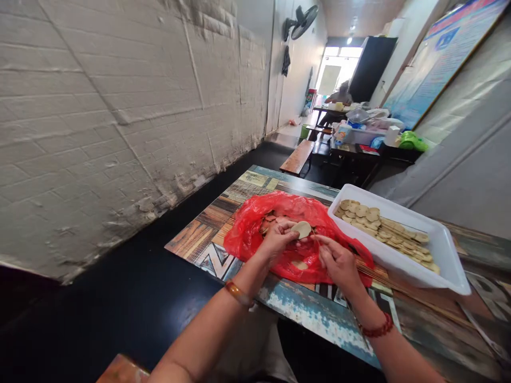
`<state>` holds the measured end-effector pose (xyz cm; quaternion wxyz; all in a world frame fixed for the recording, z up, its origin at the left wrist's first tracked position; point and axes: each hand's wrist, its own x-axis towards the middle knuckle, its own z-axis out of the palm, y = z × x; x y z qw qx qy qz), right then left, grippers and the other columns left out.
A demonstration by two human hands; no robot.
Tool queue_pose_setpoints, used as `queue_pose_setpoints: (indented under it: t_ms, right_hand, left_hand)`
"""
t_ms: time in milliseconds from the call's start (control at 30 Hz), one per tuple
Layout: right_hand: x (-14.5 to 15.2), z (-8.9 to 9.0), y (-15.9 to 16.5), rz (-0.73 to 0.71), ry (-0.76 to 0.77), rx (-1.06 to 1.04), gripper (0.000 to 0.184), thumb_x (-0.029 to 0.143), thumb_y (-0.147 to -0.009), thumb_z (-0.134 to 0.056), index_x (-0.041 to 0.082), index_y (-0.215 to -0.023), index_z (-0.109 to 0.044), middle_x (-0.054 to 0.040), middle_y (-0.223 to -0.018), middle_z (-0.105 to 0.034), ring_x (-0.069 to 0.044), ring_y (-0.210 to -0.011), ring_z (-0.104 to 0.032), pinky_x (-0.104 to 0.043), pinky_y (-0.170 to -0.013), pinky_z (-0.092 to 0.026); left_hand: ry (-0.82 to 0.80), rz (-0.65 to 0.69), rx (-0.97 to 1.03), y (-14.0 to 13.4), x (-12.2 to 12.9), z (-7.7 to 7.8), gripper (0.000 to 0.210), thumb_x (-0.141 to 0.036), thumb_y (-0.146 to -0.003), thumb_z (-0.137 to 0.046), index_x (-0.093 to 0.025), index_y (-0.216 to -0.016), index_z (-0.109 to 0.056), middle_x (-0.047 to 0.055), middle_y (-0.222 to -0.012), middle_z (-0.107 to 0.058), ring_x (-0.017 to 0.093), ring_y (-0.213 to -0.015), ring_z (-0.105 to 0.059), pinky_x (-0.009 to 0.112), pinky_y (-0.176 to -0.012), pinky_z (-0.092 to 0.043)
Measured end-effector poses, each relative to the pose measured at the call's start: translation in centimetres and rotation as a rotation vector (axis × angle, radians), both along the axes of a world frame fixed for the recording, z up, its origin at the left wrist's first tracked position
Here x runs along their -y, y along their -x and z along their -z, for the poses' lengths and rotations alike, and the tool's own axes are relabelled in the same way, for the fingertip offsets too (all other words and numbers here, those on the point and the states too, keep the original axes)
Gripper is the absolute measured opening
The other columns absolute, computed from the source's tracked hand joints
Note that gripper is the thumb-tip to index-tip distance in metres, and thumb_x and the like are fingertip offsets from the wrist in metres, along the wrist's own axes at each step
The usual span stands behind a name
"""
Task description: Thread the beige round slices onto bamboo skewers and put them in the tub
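Between the fingers of my left hand [278,236] is a pale, round, flat slice [302,229], held over an open red plastic bag [255,213]. My right hand [337,263] is closed just to the right, its fingertips pinching a thin wooden skewer [313,231] close to the slice's edge. More slices show inside the bag, partly hidden by the plastic and my hands. Beside the bag, a white tray [453,260] holds rows of similar slices threaded on skewers [383,229]. Several loose skewers [423,304] lie on the table by my right wrist.
The patterned table [199,234] has its near edge by my body. A wooden bench [298,157] stands beyond it. Farther back, a dark table [351,151] carries bags and containers, and a person [341,96] sits near the bright doorway. A wall runs along the left.
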<state>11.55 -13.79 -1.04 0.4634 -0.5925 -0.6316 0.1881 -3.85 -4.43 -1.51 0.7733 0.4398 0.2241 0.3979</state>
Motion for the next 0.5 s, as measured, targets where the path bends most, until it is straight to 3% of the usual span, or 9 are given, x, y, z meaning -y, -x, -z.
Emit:
queue_pose_setpoints:
  t_ms: [100, 233, 333, 400, 500]
  right_hand:
    - [0.5, 1.0, 0.3, 0.009, 0.046, 0.055, 0.031, 0.028, -0.087, -0.045, 0.015, -0.107, -0.065, 0.0026, -0.055, -0.055, -0.011, -0.047, -0.048, -0.023, -0.049, -0.042]
    - [0.7, 2.1, 1.0, -0.094, 0.13, -0.006, 0.032, 0.028, -0.088, -0.044, 0.017, -0.111, -0.064, -0.0008, -0.068, -0.068, -0.013, -0.05, -0.057, -0.024, -0.052, -0.048]
    - [0.7, 2.4, 1.3, -0.15, 0.137, -0.052, 0.032, 0.028, -0.088, -0.045, 0.02, -0.112, -0.065, -0.0051, -0.091, -0.073, -0.019, -0.079, -0.069, -0.03, -0.071, -0.055]
    - [0.8, 2.5, 1.2, -0.141, 0.117, -0.054, 0.03, 0.028, -0.088, -0.047, 0.02, -0.11, -0.066, -0.0064, -0.103, -0.072, -0.021, -0.095, -0.068, -0.035, -0.084, -0.054]
    - [1.0, 2.4, 1.0, -0.115, 0.102, -0.013, 0.031, 0.029, -0.088, -0.047, 0.021, -0.112, -0.067, -0.0059, -0.108, -0.071, -0.022, -0.099, -0.067, -0.038, -0.089, -0.053]
  left_hand:
    - [0.082, -0.066, -0.016, 0.3, 1.1, 1.2, 0.037, -0.032, -0.058, -0.078, -0.011, -0.085, -0.064, 0.007, -0.077, -0.068, 0.015, -0.065, -0.063, 0.021, -0.056, -0.045]
    - [0.143, -0.15, -0.006, 0.7, 2.0, 2.3, 0.034, -0.032, -0.057, -0.079, -0.012, -0.081, -0.064, 0.004, -0.075, -0.067, 0.012, -0.062, -0.061, 0.02, -0.055, -0.046]
    - [0.154, -0.183, -0.011, 0.8, 2.2, 2.4, 0.033, -0.03, -0.057, -0.079, -0.013, -0.081, -0.065, 0.003, -0.074, -0.067, 0.011, -0.06, -0.059, 0.021, -0.056, -0.046]
    - [0.132, -0.189, -0.013, 0.7, 2.2, 2.3, 0.031, -0.029, -0.058, -0.078, -0.013, -0.081, -0.066, 0.003, -0.075, -0.067, 0.011, -0.063, -0.059, 0.021, -0.059, -0.045]
    - [0.102, -0.226, -0.022, 0.5, 2.1, 2.4, 0.03, -0.027, -0.058, -0.078, -0.013, -0.082, -0.067, 0.003, -0.08, -0.068, 0.012, -0.069, -0.06, 0.022, -0.067, -0.045]
